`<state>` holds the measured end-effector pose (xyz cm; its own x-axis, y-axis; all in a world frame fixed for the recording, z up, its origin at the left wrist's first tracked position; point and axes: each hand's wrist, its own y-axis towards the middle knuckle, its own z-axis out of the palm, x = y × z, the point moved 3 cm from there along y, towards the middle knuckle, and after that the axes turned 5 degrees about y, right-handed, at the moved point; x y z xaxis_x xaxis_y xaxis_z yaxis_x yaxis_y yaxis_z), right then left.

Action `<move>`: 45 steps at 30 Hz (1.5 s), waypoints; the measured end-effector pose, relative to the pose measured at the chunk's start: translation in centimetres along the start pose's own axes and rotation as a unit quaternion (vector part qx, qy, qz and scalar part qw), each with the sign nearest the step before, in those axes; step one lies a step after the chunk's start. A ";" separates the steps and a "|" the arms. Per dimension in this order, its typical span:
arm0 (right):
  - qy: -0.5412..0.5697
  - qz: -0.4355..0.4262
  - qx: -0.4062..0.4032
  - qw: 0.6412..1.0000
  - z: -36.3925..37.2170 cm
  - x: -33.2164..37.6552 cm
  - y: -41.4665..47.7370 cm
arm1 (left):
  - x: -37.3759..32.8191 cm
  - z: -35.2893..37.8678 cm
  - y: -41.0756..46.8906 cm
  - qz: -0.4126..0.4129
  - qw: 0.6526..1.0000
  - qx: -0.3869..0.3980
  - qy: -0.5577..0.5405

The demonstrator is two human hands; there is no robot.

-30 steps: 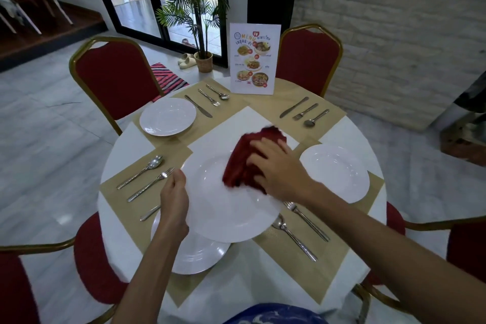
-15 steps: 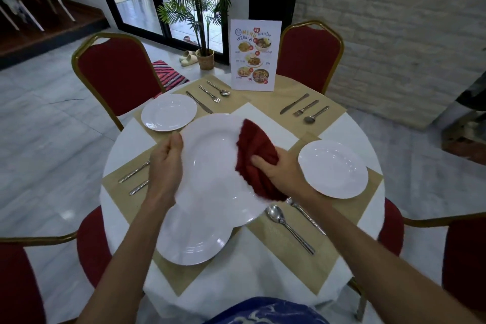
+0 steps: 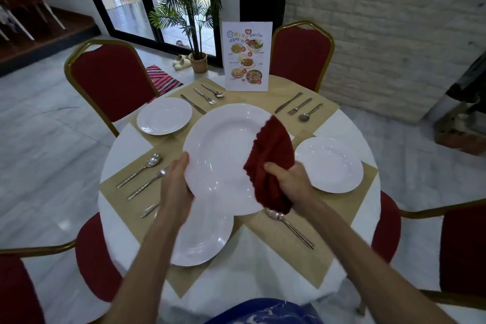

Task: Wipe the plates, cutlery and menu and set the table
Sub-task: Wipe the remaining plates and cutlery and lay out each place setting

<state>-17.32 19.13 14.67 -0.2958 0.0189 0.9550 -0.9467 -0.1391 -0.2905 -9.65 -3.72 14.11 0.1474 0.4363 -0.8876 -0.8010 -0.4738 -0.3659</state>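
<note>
I hold a large white plate (image 3: 223, 150) tilted up over the round table (image 3: 126, 139). My left hand (image 3: 175, 187) grips its lower left rim. My right hand (image 3: 292, 184) grips a dark red cloth (image 3: 271, 160) folded over the plate's right edge. Another white plate (image 3: 202, 239) lies on the table under my left arm. Two smaller plates lie on the mats, one at the left back (image 3: 164, 116) and one at the right (image 3: 328, 164). The menu card (image 3: 246, 56) stands upright at the far side.
Sets of cutlery lie on tan placemats: left (image 3: 142, 171), back left (image 3: 205, 95), back right (image 3: 299, 108), and a spoon (image 3: 289, 226) near my right wrist. Red chairs with gold frames (image 3: 110, 81) ring the table. A potted palm (image 3: 189, 8) stands by the glass door.
I lifted the plate off the lower plate and tilted it up. The cloth moved from the plate's middle to its right edge, where my right hand now wraps it over the rim.
</note>
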 end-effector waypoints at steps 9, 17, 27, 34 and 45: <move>-0.251 -0.094 0.219 0.938 0.0 7.2 1.2 | -6.3 5.7 -3.5 0.172 0.865 0.215 0.419; 0.191 0.057 -0.123 0.972 0.1 -2.8 -2.6 | -4.8 5.7 -3.0 0.195 0.966 -0.038 0.168; 0.154 0.176 -0.015 0.972 -1.5 -3.5 -3.7 | 2.8 2.9 -5.5 -0.038 0.998 -0.044 -0.038; -0.104 0.131 0.163 0.972 -7.4 0.9 -1.5 | -0.7 3.8 -6.2 -0.086 0.965 0.193 0.153; -0.196 -0.037 0.029 0.980 -9.6 -0.4 -2.3 | 3.1 6.8 -7.6 0.016 0.958 0.063 0.278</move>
<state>-16.21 28.98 14.40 -0.1447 -0.3487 0.9260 -0.9515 -0.2079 -0.2270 -7.07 6.41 16.08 0.3797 -0.0689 -0.9225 -0.8692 -0.3679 -0.3303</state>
